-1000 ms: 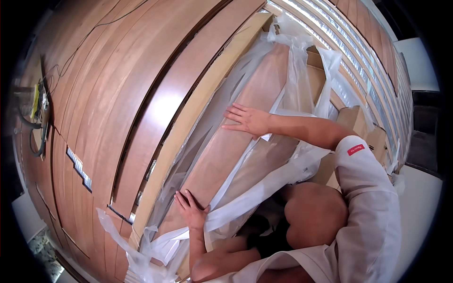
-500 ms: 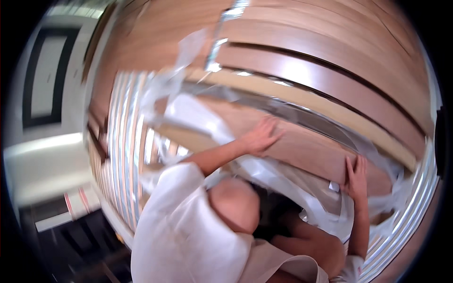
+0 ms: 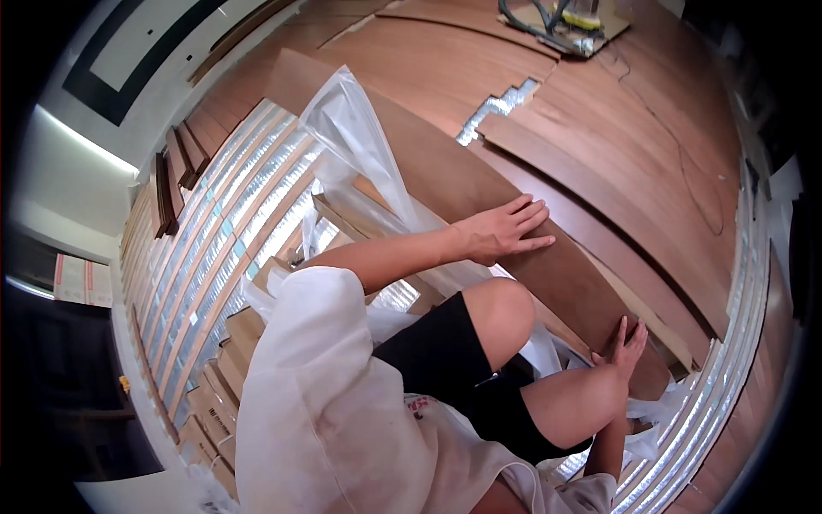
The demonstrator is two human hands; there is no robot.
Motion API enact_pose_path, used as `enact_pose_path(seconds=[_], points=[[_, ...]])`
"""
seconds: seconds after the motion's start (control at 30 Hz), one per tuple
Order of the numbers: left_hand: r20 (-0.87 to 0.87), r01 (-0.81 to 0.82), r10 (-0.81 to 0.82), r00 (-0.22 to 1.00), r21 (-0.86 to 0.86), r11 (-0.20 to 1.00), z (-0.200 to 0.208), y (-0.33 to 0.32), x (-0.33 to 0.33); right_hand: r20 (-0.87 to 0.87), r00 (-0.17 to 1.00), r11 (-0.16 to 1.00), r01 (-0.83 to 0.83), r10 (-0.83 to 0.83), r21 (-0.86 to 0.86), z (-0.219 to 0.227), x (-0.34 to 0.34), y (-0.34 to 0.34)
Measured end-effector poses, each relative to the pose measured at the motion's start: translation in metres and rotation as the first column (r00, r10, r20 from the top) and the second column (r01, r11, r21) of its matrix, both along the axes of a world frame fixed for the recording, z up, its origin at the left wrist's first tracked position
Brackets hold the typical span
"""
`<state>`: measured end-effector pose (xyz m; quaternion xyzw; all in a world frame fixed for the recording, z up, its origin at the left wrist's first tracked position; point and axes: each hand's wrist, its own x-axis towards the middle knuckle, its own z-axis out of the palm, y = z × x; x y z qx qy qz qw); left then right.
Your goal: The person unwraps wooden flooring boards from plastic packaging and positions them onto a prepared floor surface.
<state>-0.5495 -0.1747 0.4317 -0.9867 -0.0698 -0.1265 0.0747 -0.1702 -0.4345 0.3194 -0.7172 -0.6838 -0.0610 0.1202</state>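
A long brown floor plank (image 3: 445, 176) lies slantwise before me, running from the far left to the near right. Across its middle rests my left hand (image 3: 509, 230), open, its fingers spread flat over the surface. Further right, near the plank's near end, my right hand (image 3: 623, 347) touches it, fingers stretched out and thumb apart. Clear plastic film (image 3: 364, 137) stands up against the plank's left part, and more of it lies crumpled under my forearm and around my knees. The plank's underside is hidden.
Laid brown flooring (image 3: 599, 146) spreads beyond the plank. At left, wooden battens with silvery foil (image 3: 248, 206) run across the floor. Cardboard boxes (image 3: 214, 411) lie lower left, short planks (image 3: 175, 171) near the wall. A board with a black and yellow tool (image 3: 565, 34) sits at the top.
The plank now shows more of its broad face and lies clear of most of the film. Both hands have shifted along with it, still on it. My view has turned, bringing more floor into sight.
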Motion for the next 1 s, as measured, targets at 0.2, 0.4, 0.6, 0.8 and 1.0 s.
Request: enact_pose_path(seconds=[0.2, 0.4, 0.6, 0.8, 1.0], points=[[0.012, 0.095, -0.113, 0.993, 0.458, 0.884, 0.125, 0.0, -0.045, 0.025, 0.996, 0.939, -0.093, 0.09, 0.33, 0.045, -0.024, 0.023], [-0.037, 0.181, -0.264, 0.964, 0.817, 0.547, 0.221, -0.027, -0.046, -0.484, 0.819, 0.939, -0.179, 0.308, 0.295, 0.219, -0.086, 0.048], [-0.031, 0.204, -0.377, 0.926, 0.881, 0.426, 0.334, -0.042, -0.045, -0.619, 0.724, 0.885, 0.023, 0.306, 0.464, 0.308, -0.178, 0.055], [0.767, -0.173, -0.238, 0.596, 0.412, 0.895, 0.32, -0.051, -0.038, -0.678, 0.548, 0.62, 0.329, 0.489, 0.712, 0.354, -0.183, 0.067], [0.443, -0.186, 0.409, 0.798, -0.465, 0.866, 0.1, 0.006, -0.02, -0.557, 0.603, 0.306, 0.473, 0.571, 0.826, 0.385, -0.141, 0.059]])
